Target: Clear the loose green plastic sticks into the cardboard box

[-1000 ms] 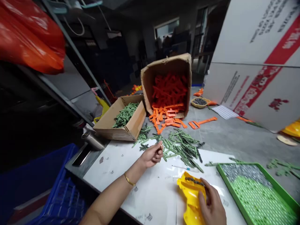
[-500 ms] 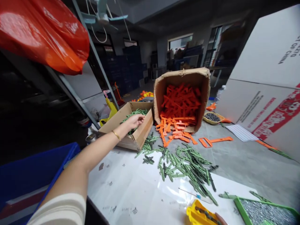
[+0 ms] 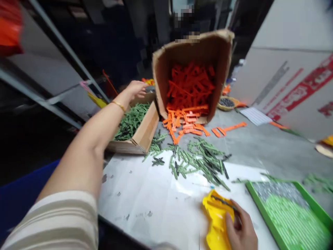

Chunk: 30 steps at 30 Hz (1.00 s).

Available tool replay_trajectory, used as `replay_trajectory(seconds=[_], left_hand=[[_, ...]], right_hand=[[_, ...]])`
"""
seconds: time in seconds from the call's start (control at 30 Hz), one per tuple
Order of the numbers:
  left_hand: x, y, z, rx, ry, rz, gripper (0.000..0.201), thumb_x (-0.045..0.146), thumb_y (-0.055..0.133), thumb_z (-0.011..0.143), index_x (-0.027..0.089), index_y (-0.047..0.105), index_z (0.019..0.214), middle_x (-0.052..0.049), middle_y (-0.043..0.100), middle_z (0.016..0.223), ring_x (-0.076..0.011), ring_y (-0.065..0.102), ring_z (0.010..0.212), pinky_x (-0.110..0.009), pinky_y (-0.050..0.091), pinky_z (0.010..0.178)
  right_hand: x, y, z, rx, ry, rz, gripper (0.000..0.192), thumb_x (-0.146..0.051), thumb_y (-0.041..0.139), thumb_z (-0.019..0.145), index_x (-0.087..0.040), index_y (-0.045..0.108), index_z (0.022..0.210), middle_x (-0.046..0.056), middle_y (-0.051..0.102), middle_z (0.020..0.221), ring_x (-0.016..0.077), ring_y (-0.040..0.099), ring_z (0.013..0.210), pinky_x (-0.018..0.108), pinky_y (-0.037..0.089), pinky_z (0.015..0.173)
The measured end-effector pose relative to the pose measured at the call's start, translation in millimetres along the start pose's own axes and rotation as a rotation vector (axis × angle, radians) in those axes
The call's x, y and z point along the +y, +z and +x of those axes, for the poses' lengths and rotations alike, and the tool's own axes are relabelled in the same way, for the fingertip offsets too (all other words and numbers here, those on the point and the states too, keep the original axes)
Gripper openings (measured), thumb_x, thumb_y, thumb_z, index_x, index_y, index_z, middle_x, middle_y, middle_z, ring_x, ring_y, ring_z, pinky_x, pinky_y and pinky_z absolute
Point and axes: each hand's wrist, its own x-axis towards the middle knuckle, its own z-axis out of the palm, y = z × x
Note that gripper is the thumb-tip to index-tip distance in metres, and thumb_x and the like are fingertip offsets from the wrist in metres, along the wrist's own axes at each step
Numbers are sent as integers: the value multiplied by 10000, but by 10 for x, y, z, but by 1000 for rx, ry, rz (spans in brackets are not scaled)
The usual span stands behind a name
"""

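My left hand (image 3: 135, 89) reaches far out, fingers stretched, over the back end of a small cardboard box (image 3: 145, 133) filled with green plastic pieces (image 3: 132, 119). I see nothing in it, though it is blurred. My right hand (image 3: 240, 231) grips a yellow plastic part (image 3: 214, 215) at the near edge of the white table sheet (image 3: 156, 198); a dark thin piece (image 3: 223, 203) lies across the part's top. Loose green pieces (image 3: 197, 159) are heaped between the two hands.
A large cardboard box (image 3: 221, 59) lies tipped, spilling orange plastic parts (image 3: 189, 90). A green tray (image 3: 262, 217) of small pieces sits at right. A small bowl (image 3: 227, 102) and white cartons (image 3: 286, 69) stand behind. A blue crate (image 3: 15, 187) is at lower left.
My left hand left the green pile, went into the small box, and now stretches to its far end. The view swung up and back down. My right hand kept the yellow part.
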Motion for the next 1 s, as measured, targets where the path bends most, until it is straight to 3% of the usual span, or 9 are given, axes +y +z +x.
replay_trajectory(seconds=[0.23,0.33,0.4,0.5,0.6,0.73,0.83,0.93,1.0], left_hand=[[-441,214,-1840,-260,505,202,250,294,619,876,198,683,1097,-52,700,936,-166,653,818,-287,536,768],[-946,363,-2497,-541,489,363,412,434,638,853,228,645,1211,-87,699,1129,-236,664,992,-353,545,856],[-1363,504,-2738,-621,425,481,717,516,750,740,217,544,1358,-146,571,1391,-327,539,1270,-461,456,1045],[-1853,712,-2788,-541,280,589,976,596,782,687,189,394,1484,-209,277,1597,-390,241,1478,-548,260,1174],[-2025,926,-2633,-397,210,575,895,627,665,801,178,348,1506,-220,183,1624,-378,160,1506,-548,200,1190],[-1946,1226,-2544,-385,167,632,817,621,537,891,103,357,1497,-252,265,1588,-360,179,1504,-516,159,1206],[-1862,1359,-2580,-436,240,695,774,629,495,908,139,378,1495,-199,346,1569,-321,249,1486,-480,185,1212],[-1803,1320,-2419,-323,285,792,674,584,398,954,172,409,1488,-149,297,1604,-297,203,1504,-447,177,1222],[-1771,1240,-2159,-240,207,886,672,546,339,971,142,381,1506,-153,226,1630,-297,131,1523,-437,140,1233]], right_hand=[[-240,-18,154,-27,-67,100,401,-349,511,898,-185,564,1260,140,628,1178,240,646,918,308,508,551],[-307,23,253,-65,-98,166,424,-321,517,890,-175,548,1286,150,600,1222,252,630,1011,309,529,582],[-344,8,293,-115,-118,183,452,-327,536,876,-178,537,1303,146,591,1224,253,622,1029,305,533,578],[-339,-106,290,-133,-145,199,474,-340,564,868,-183,530,1314,146,581,1237,247,623,1027,303,537,582],[-237,-260,226,-47,-169,179,434,-344,568,877,-186,558,1280,140,592,1219,246,622,1028,326,550,640],[-36,-361,131,10,-164,150,392,-346,568,877,-182,591,1232,130,613,1147,240,641,973,348,557,676],[52,-351,95,47,-149,153,366,-338,555,880,-178,604,1206,129,621,1153,232,650,964,353,562,714],[66,-327,96,50,-143,157,351,-337,544,880,-177,612,1185,127,637,1152,230,655,955,336,555,698],[60,-317,105,26,-143,158,347,-338,536,880,-176,615,1178,126,650,1137,229,662,931,322,544,662]])
